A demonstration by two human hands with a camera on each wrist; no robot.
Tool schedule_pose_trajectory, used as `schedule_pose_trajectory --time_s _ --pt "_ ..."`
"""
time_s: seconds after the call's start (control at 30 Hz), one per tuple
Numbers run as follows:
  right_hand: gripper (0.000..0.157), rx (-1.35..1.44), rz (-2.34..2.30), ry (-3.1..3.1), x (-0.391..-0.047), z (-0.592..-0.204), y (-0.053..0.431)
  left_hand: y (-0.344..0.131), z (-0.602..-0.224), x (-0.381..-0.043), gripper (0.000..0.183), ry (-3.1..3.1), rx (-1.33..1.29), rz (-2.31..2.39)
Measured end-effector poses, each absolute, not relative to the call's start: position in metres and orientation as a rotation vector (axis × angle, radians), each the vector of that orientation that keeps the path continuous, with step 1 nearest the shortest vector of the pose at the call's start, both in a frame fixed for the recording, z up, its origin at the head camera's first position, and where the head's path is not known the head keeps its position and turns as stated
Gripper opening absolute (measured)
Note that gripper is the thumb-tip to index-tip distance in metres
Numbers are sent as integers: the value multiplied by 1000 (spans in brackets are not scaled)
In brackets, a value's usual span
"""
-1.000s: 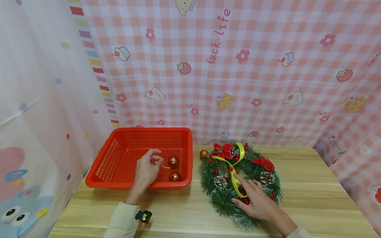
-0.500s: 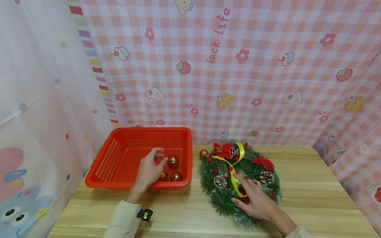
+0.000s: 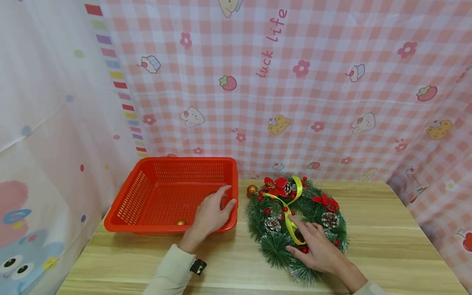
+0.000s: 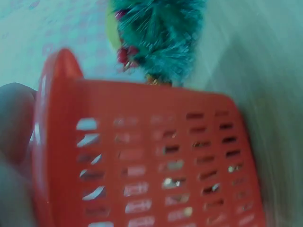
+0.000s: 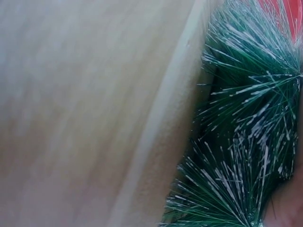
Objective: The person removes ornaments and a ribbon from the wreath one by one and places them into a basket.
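Note:
My left hand (image 3: 212, 211) is over the right part of a red plastic basket (image 3: 127, 227), thumb and fingers apart, fingertips close to its right wall. The left wrist view shows the slotted basket wall (image 4: 156, 101) large, with blurred fingers (image 4: 14, 127) at the left edge. One gold bauble (image 3: 181, 222) lies at the basket's front; the space under the hand is hidden. My right hand (image 3: 317, 248) rests on the lower part of a green wreath (image 3: 276, 248), fingers extended by its yellow ribbon (image 3: 289, 221). Frosted needles (image 5: 251, 118) fill the right of the right wrist view.
Between basket and wreath, a glittery orange bauble (image 3: 252, 191) sits at the wreath's upper left. Pinecones (image 3: 330, 220) and red flowers (image 3: 275, 186) decorate the wreath. Behind the wooden table (image 3: 383, 246) hangs a pink checked curtain (image 3: 258, 123).
My left hand has let go of a gold bauble in the basket and moved right, covering where the other baubles lay. A bauble now shows farther left. The right hand stays on the wreath.

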State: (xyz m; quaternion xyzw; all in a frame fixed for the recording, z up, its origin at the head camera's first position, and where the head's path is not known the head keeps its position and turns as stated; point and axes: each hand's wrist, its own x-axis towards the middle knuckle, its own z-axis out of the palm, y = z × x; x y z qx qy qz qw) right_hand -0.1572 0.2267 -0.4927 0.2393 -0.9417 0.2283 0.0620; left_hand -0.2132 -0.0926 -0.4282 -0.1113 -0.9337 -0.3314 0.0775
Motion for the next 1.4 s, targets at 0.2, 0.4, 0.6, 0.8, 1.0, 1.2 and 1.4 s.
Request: schedule_pose_trajectory --time_s 0.2,0.4,0.6,0.8,1.0,1.2,1.4 --pt "79 772 649 -2835 -157 -493 226 -81 -438 -211 57 -2881 -341 -735" --pt "79 793 636 -2833 -155 -493 227 -80 -438 -210 62 -2937 -350 -681" --pt "81 865 625 -2819 -155 -491 232 -80 -439 -213 63 -2957 -352 -709" --pt "80 935 574 -2815 -156 -491 245 -80 -439 -214 63 -2959 -353 -756" --pt "80 969 467 -2750 -159 -488 262 -78 -440 -215 64 -2986 -359 -818" --pt "77 925 401 -2742 -157 -480 262 -78 -438 -216 64 -2979 -361 -855" --pt "83 780 477 -2817 -150 -456 235 -81 -437 -216 64 -2981 -351 -860"
